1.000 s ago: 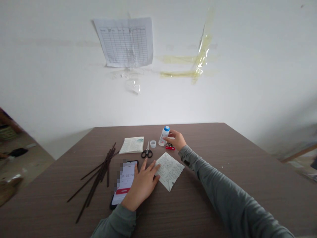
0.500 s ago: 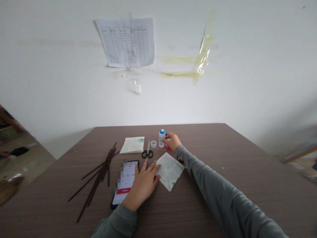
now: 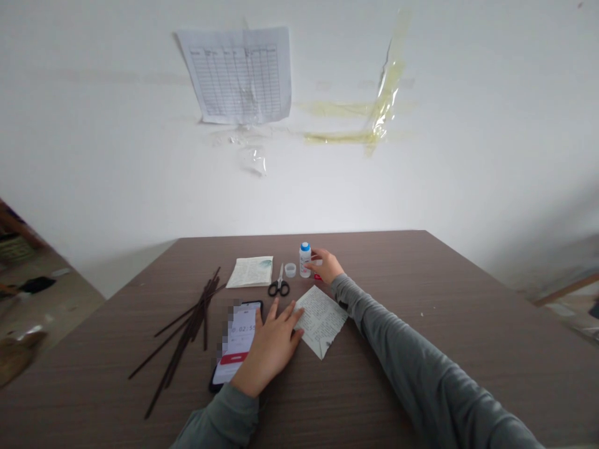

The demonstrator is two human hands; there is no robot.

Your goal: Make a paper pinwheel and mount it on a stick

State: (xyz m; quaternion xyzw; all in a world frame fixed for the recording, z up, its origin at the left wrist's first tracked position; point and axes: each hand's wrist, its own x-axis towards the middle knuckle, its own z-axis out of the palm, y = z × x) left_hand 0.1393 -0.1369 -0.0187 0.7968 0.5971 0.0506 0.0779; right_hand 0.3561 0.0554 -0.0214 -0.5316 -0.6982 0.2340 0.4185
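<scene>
Notably, the phone timer reads 02:55; left hand lies spread at its edge, right hand curled beside the blue-capped bottle.

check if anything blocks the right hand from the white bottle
Nothing visible does. The right hand has its fingers right up at the white bottle, with no object between them. The small red box sits partly under the hand, to the bottle's right, not in the way.
</scene>
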